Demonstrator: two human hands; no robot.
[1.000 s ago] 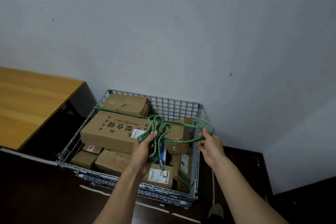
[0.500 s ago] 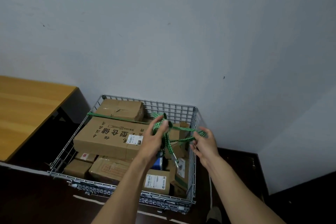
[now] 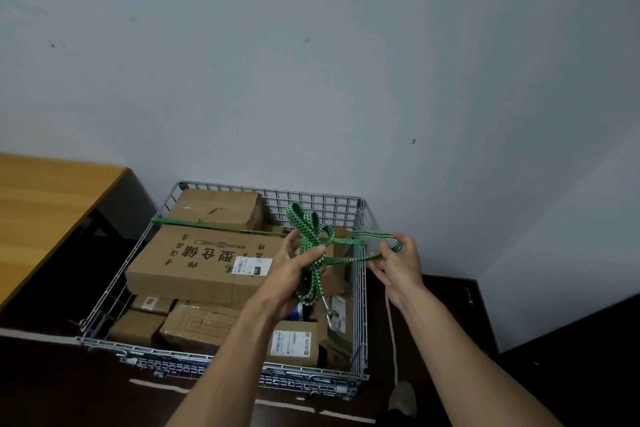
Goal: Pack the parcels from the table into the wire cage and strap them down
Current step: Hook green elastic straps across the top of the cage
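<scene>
A wire cage (image 3: 116,279) on the floor holds several cardboard parcels; the largest parcel (image 3: 204,262) lies on top with printed characters. One green strap (image 3: 214,226) runs taut across the parcels from the cage's left rim. My left hand (image 3: 294,267) grips a bundle of looped green bungee cord (image 3: 308,236) above the cage's right side; its metal hook (image 3: 327,310) dangles below. My right hand (image 3: 398,262) pinches a loop of the same cord just outside the cage's right rim.
A wooden table (image 3: 45,211) stands to the left of the cage. A white wall rises directly behind the cage. Dark floor surrounds it, with a white cord (image 3: 393,333) trailing along the right side and a shoe (image 3: 403,399) below.
Both hands have shifted the cord bundle: the left hand's grip moved along the loops and the right hand drew its loop out to the right. The camera tilted slightly.
</scene>
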